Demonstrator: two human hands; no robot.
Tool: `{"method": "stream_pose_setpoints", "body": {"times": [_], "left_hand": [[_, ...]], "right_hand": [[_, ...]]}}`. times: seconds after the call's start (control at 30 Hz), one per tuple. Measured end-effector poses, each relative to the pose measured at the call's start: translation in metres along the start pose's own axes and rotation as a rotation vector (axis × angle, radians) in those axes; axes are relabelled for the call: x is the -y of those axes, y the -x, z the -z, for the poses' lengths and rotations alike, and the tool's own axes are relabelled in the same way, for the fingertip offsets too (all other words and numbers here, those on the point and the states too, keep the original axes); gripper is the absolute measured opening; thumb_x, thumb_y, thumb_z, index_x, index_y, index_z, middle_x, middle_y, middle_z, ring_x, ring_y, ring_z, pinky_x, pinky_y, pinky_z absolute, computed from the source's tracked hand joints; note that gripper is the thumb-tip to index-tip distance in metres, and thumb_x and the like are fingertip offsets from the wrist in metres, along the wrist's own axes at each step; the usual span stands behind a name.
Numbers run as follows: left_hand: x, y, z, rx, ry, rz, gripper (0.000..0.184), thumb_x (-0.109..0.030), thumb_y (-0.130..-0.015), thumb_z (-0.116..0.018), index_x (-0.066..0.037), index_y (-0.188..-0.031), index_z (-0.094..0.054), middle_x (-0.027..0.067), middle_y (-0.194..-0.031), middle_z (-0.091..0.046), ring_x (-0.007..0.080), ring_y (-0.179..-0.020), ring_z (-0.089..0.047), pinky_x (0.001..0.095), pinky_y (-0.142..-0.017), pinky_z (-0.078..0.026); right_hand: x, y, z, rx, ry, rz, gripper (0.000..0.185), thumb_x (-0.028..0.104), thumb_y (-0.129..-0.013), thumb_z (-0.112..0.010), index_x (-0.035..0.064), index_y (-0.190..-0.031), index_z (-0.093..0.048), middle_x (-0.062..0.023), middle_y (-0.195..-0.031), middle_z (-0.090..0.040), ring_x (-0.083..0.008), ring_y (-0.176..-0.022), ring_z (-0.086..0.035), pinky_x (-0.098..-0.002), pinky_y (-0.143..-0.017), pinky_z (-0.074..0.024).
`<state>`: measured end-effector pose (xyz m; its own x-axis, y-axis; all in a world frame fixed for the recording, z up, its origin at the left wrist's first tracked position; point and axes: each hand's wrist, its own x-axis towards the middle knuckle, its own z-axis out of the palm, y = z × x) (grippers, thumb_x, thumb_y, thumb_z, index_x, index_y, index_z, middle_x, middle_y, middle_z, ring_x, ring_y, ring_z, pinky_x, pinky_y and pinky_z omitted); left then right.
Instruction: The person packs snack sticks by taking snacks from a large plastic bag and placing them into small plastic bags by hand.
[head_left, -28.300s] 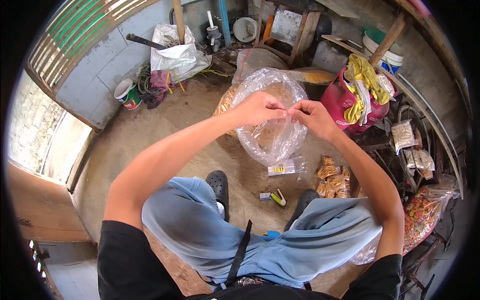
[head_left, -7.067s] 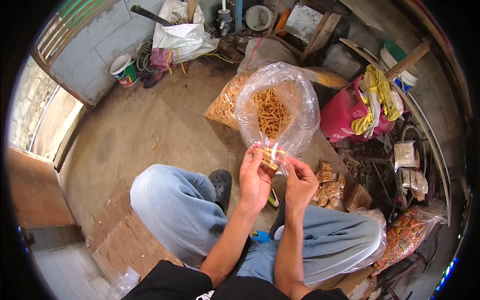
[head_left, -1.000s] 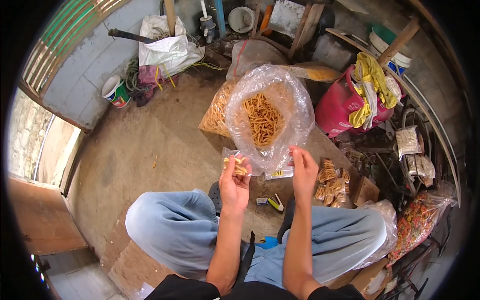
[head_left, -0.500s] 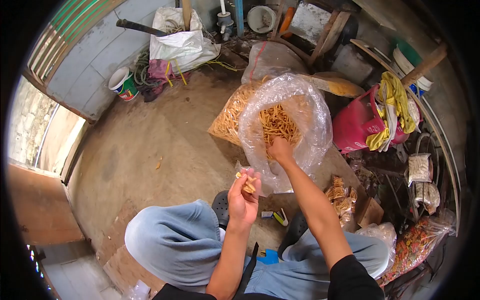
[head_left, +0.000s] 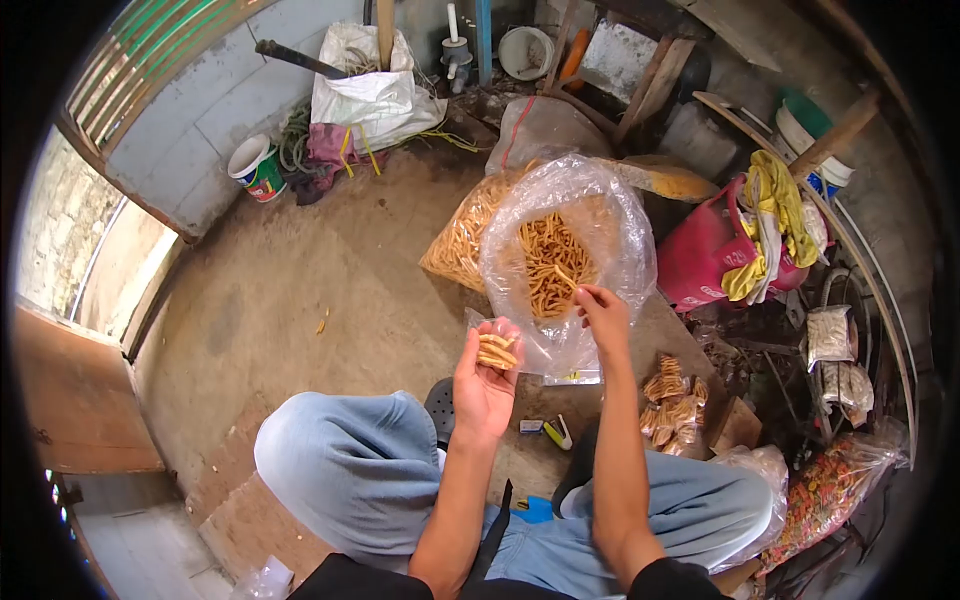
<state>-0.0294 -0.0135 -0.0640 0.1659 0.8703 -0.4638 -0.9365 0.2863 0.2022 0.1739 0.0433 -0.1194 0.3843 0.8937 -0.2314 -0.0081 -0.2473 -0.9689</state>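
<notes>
At the large bag (head_left: 632, 235), the right hand (head_left: 608, 318) pinched a stick (head_left: 566, 277) that seemingly needed gentle carrying, the left hand (head_left: 483, 398) clasping a packet (head_left: 496, 352).

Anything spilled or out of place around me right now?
Yes, one thing: a couple of small yellowish pieces lie loose on the floor, left of the big open bag. They look like stray snack sticks, probably dropped. The open bag looks upright, with no visible tear.
</notes>
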Motion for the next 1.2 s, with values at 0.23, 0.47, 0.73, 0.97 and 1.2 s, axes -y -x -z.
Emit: {"method": "stream_pose_setpoints", "body": {"times": [0.23,0.47,0.73,0.97,1.2], "left_hand": [[-0.002,0.007,-0.026,0.100,-0.133,-0.049,0.022,-0.022,-0.095,-0.052,-0.005,-0.108,-0.056,0.0081,-0.124,-0.056,0.0208,-0.113,-0.055,0.0329,-0.088,-0.053],[0.006,0.025,-0.021,0.138,-0.108,-0.045,0.023,-0.024,-0.095,-0.052,-0.005,-0.108,-0.056,0.0096,-0.124,-0.056,0.0218,-0.113,-0.055,0.0340,-0.091,-0.052],[0.013,0.045,-0.022,0.175,-0.041,0.066,0.025,-0.024,-0.096,-0.050,-0.005,-0.113,-0.052,0.0108,-0.125,-0.054,0.0228,-0.114,-0.055,0.0350,-0.093,-0.050],[0.021,0.050,-0.025,0.213,-0.240,-0.026,0.024,-0.018,-0.096,-0.051,-0.003,-0.114,-0.050,0.0115,-0.121,-0.055,0.0218,-0.111,-0.056,0.0319,-0.090,-0.051],[0.027,0.052,-0.025,0.269,-0.313,-0.042,0.025,-0.012,-0.093,-0.055,-0.001,-0.116,-0.050,0.0110,-0.115,-0.058,0.0191,-0.108,-0.058,0.0298,-0.087,-0.051]], "right_hand": [[0.088,0.145,0.039,-0.162,-0.150,0.158,0.018,0.007,-0.085,-0.064,-0.0015,-0.100,-0.067,-0.0024,-0.081,-0.064,-0.0058,-0.068,-0.054,-0.0195,-0.058,-0.0412],[0.098,0.195,0.043,-0.156,-0.042,0.259,0.015,0.001,-0.084,-0.065,-0.0027,-0.098,-0.067,0.0001,-0.081,-0.062,-0.0029,-0.068,-0.051,-0.0170,-0.059,-0.0387],[0.084,0.192,0.022,-0.080,-0.067,0.218,0.012,0.002,-0.083,-0.068,-0.0024,-0.094,-0.068,0.0013,-0.077,-0.063,-0.0014,-0.067,-0.051,-0.0167,-0.059,-0.0399],[0.064,0.184,-0.004,-0.229,-0.124,0.234,0.011,0.002,-0.078,-0.072,0.0009,-0.088,-0.070,0.0008,-0.076,-0.064,-0.0024,-0.063,-0.049,-0.0175,-0.056,-0.0381],[0.059,0.180,-0.015,-0.349,-0.007,0.438,0.014,-0.001,-0.074,-0.074,0.0010,-0.088,-0.071,-0.0026,-0.097,-0.057,-0.0071,-0.085,-0.051,-0.0188,-0.073,-0.0405]]}}
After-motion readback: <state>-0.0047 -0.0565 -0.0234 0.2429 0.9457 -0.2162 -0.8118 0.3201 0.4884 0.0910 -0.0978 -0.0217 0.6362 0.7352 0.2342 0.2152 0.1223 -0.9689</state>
